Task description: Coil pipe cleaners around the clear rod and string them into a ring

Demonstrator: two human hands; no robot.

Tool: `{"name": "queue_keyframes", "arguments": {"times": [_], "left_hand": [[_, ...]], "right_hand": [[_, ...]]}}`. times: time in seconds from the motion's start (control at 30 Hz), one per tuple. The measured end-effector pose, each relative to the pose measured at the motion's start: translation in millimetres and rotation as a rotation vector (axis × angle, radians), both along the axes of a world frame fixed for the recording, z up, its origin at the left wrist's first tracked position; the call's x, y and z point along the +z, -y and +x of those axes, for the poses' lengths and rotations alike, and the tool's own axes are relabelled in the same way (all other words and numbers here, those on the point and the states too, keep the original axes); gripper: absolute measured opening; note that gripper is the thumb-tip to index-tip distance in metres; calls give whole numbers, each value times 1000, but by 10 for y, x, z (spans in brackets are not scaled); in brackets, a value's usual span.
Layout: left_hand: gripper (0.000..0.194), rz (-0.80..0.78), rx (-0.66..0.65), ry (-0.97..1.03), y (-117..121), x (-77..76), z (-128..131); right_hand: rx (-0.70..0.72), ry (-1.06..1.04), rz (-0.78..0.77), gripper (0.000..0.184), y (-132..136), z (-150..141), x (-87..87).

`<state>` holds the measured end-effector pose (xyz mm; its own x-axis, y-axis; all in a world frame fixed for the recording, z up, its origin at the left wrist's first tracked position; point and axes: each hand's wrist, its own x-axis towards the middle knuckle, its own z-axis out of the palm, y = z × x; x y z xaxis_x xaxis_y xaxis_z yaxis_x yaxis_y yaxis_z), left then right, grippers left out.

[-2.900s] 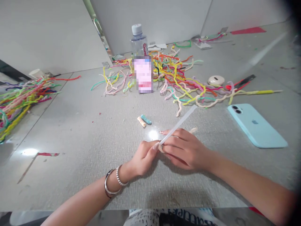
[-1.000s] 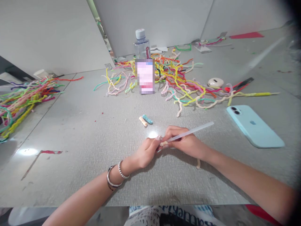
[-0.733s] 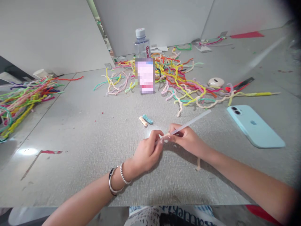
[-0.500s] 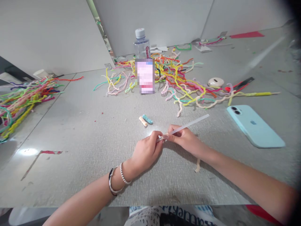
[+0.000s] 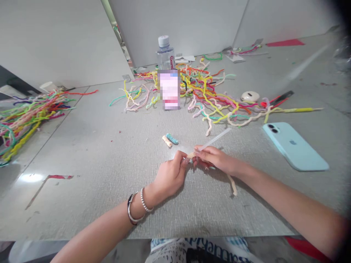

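My left hand is closed in a pinch around the lower end of a translucent straw. Wrapped round the straw between my hands is a cream fuzzy stem, like a pipe cleaner. Its loose tail comes out below my right wrist. My right hand pinches the straw and the stem with thumb and forefinger, other fingers curled beneath. The straw's free end points up to the right. Just beyond my hands lie a short cream coil and a blue coil, side by side.
A phone with a blurred screen leans on a water bottle amid a tangle of fuzzy stems. A light-blue phone lies at right, near a white oval case. More coloured stems are heaped at left.
My right hand has turned about the straw, its lower fingers now showing. The straw tilts more steeply, and more cream wrap shows between my hands. The loose tail has swung slightly.
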<state>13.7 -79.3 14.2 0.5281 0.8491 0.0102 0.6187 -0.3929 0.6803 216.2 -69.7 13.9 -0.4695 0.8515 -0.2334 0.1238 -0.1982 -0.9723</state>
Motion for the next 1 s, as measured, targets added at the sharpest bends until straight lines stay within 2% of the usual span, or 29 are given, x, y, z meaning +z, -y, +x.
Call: {"name": "queue_keyframes", "arguments": {"times": [0.17, 0.3, 0.5, 0.7, 0.87, 1.0], "left_hand": [[30, 7, 2, -8, 1, -21, -7], [32, -57, -24, 71, -17, -27, -20], [32, -79, -55, 169, -42, -37, -31], [36, -98, -61, 209, -50, -63, -34], [39, -119, -63, 293, -51, -54, -44], [40, -122, -116, 310, -20, -47, -47]], "right_hand": [[133, -43, -7, 47, -43, 54, 5], [158, -56, -16, 44, -68, 80, -17], [-16, -153, -91, 39, -66, 55, -47], [-64, -198, -77, 31, -53, 11, -29], [-210, -179, 5, 30, -14, -56, -14], [-230, -181, 82, 28, 41, -103, 45]]}}
